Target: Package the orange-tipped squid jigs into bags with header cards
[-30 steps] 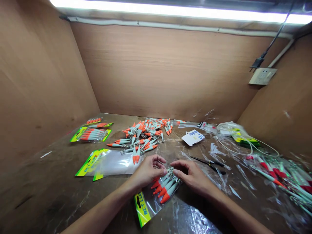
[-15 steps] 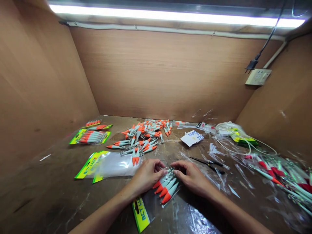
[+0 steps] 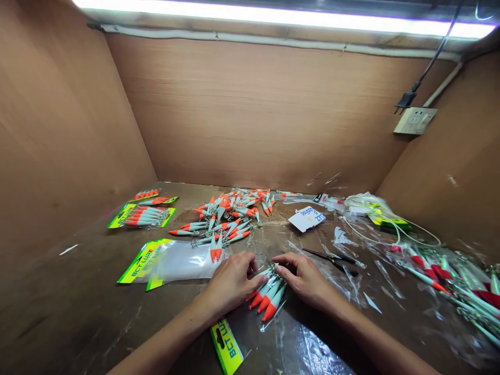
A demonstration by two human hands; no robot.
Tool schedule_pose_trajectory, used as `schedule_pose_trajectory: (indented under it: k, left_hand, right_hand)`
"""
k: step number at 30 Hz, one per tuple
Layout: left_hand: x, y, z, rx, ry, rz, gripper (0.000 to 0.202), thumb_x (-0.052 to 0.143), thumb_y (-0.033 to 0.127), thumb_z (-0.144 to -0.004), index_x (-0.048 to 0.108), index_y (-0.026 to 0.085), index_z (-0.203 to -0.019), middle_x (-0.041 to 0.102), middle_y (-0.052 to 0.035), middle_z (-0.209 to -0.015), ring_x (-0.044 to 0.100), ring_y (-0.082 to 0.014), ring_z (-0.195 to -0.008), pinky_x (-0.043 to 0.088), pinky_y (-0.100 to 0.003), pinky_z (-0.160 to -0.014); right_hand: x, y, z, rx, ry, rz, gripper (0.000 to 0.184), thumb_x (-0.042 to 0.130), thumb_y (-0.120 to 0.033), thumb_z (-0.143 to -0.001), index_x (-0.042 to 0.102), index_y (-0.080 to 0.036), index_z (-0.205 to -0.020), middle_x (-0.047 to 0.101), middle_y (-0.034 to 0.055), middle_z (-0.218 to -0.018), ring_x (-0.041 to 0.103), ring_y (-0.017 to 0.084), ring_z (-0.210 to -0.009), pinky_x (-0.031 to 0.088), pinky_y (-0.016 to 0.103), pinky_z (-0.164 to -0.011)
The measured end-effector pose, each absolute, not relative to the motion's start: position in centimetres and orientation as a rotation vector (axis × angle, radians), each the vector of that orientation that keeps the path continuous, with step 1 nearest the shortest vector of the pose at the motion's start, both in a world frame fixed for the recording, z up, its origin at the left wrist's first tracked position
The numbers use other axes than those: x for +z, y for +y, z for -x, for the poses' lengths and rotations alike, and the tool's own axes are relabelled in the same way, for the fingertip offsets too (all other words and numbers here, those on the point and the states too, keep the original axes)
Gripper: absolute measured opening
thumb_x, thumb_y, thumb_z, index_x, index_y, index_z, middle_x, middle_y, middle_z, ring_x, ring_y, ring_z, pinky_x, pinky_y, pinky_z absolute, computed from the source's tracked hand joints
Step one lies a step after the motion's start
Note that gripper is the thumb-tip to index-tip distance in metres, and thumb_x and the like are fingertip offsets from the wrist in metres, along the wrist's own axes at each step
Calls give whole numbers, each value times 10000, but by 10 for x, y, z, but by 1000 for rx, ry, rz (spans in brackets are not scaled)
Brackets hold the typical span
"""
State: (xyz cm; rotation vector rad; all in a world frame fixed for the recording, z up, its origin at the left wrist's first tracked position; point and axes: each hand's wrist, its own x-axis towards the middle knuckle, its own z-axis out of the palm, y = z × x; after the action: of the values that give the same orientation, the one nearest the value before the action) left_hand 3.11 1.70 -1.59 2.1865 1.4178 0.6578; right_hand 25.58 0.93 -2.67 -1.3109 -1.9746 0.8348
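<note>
Several white-and-orange fishing lures (image 3: 269, 298) lie side by side in front of me, orange ends toward me. Clear plastic shows about them; whether it wraps every lure I cannot tell. A yellow-green "BCT LURE" bag header (image 3: 226, 346) pokes out below my left forearm. My left hand (image 3: 239, 273) has its fingers curled and its thumb against the lures' left side. From the right, my right hand (image 3: 299, 272) pinches at the hook ends. The fingers partly hide the hooks.
Loose lures (image 3: 234, 208) form a pile behind my hands. Flat header bags (image 3: 172, 263) and filled packs (image 3: 144, 216) lie left. Pliers (image 3: 332, 258), a handwritten white card (image 3: 307, 219), plastic scraps and more lures (image 3: 441, 273) are to the right. A plug (image 3: 406, 100) hangs overhead.
The lures have swung slightly, their orange ends shifting a little up and to the right. My hands stay at the hook ends, the left fingers lifted a bit. The view has tilted slightly.
</note>
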Motion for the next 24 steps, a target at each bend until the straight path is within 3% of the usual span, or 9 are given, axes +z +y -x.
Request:
schedule_pose_trajectory:
  k: [8,15,21,24]
  left_hand:
    - [-15,17,-28,632,1257,-1995,279,670,359,-829,624,209,-1060,681,-1,-775,624,-185,-708,398,-245,-604]
    - [-17,25,-27,737,1183,-1852,209,637,323,-843,633,181,-997,681,-11,-812,629,-184,-764,445,-252,-649]
    - [-18,31,-33,985,1203,-1832,133,606,287,-870,623,182,-950,663,-14,-831,607,-175,-769,459,-261,-697]
    - [-16,31,-34,1083,1221,-1842,107,592,283,-884,615,192,-936,672,-19,-877,619,-178,-801,468,-269,-741]
  right_hand:
    - [-21,0,-254,886,-2055,1281,329,582,-317,-929,718,-213,-1211,755,87,-1089,696,260,-958,523,371,-860]
    - [-25,2,-256,846,-2058,1263,291,579,-307,-931,709,-230,-1180,724,70,-1060,663,237,-955,508,366,-870]
    - [-32,15,-265,607,-1592,1404,531,569,-442,-929,475,-204,-1394,590,120,-1211,614,224,-929,522,372,-815]
    - [-29,16,-268,543,-1568,1436,416,593,-443,-909,576,-201,-1247,587,114,-1172,598,243,-960,510,383,-831]
